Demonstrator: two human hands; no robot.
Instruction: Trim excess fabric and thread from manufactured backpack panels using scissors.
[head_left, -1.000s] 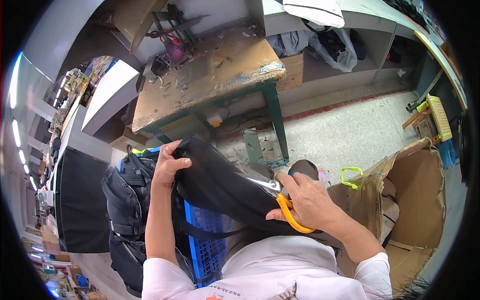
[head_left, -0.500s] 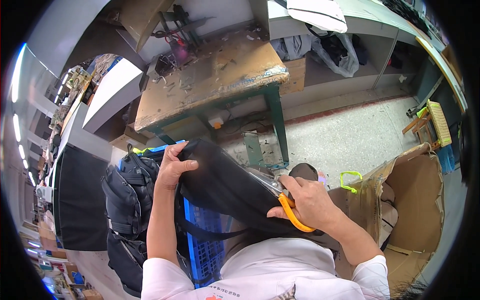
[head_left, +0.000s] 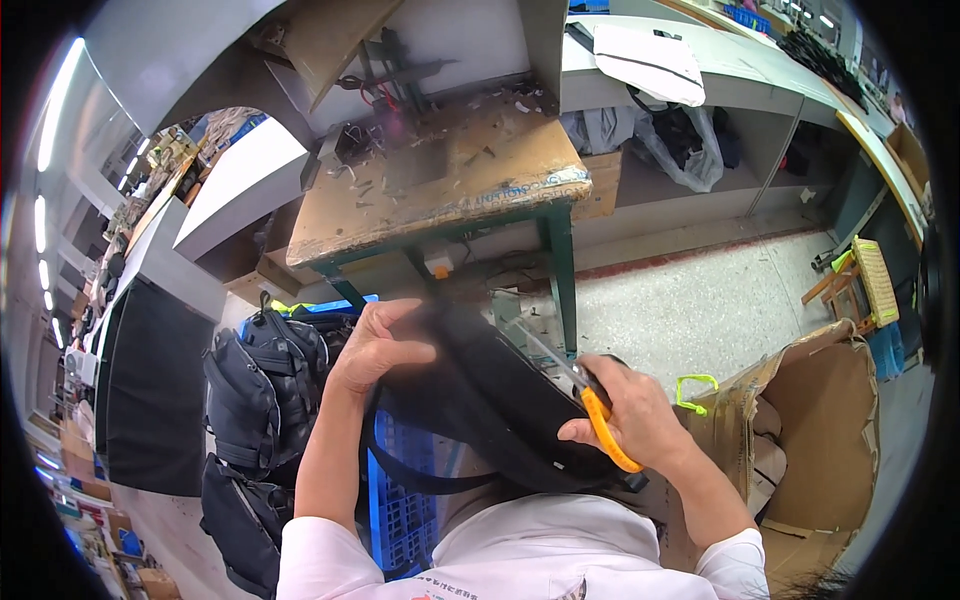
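A black fabric bag with a loose strap lies across my lap, its far end blurred. My left hand pinches the bag's upper left edge between thumb and fingers. In my right hand are scissors with orange handles, the fingers wrapped round the grips. The metal blades point up and left, alongside the bag's right edge; whether they touch it I cannot tell.
Several black backpacks are stacked at my left, beside a blue plastic crate. Ahead stands a worn workbench littered with scraps. An open cardboard box and a small wooden stool are at my right.
My right hand and the scissors have shifted right and slightly down. My left hand has moved right and down with the bag's edge, and the bag has turned with it.
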